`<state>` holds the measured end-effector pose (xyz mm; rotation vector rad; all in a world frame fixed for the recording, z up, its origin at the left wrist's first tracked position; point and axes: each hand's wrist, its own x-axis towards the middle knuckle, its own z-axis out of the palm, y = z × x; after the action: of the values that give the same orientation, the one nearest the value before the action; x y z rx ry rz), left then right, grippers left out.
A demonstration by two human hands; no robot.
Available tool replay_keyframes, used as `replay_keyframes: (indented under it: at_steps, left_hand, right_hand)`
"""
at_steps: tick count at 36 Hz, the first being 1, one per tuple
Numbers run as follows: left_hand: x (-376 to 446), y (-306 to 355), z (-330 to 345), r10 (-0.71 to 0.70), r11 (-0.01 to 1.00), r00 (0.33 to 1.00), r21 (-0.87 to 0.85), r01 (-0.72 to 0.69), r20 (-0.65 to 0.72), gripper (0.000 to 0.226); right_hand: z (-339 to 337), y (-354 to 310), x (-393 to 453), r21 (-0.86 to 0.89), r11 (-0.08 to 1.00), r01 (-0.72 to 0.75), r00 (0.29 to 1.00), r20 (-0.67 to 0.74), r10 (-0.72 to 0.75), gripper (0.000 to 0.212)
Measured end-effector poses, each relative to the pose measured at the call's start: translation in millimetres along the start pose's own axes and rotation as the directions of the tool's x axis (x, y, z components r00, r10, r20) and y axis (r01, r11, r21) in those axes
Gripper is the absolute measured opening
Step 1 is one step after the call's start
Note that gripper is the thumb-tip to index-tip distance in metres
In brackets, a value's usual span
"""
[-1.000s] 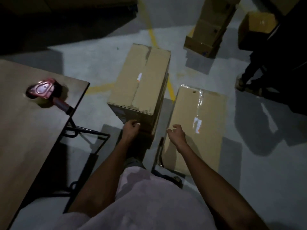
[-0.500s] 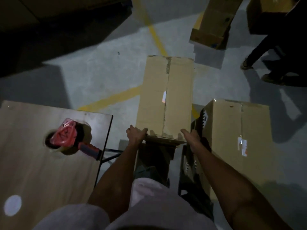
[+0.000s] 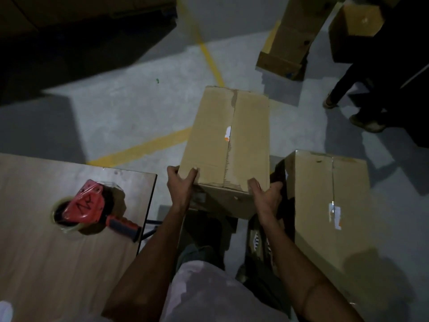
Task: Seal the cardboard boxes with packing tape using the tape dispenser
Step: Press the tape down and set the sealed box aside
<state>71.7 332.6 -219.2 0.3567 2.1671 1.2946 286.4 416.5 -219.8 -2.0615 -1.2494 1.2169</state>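
Observation:
A long cardboard box (image 3: pixel 232 140) is in front of me, its top seam running away from me. My left hand (image 3: pixel 180 184) grips its near left corner, thumb on top. My right hand (image 3: pixel 267 196) grips its near right corner. A red tape dispenser (image 3: pixel 86 206) with a clear tape roll lies on the wooden table (image 3: pixel 46 263) at my left, handle pointing right. A second cardboard box (image 3: pixel 329 205) with clear tape along its seam stands on the floor at my right.
More cardboard boxes (image 3: pixel 292 36) stand at the back right, another box (image 3: pixel 355 26) beside them. A person's legs and shoes (image 3: pixel 364 122) are at the far right. Yellow lines (image 3: pixel 144 147) cross the grey floor. A dark area fills the back left.
Both hands went from reaching at the box's near end to gripping its corners. The box now sits higher and closer to me. The view has shifted.

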Motion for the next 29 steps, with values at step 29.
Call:
replay_keyframes:
  at_steps: [29]
  left_hand:
    - [-268.9,60.5,-170.4,0.362,0.743,0.812,-0.384,-0.548,-0.458,0.033]
  right_hand:
    - [-156.5,-41.4,-230.3,0.546,0.479,0.687,0.719,-0.418,-0.556,0.026]
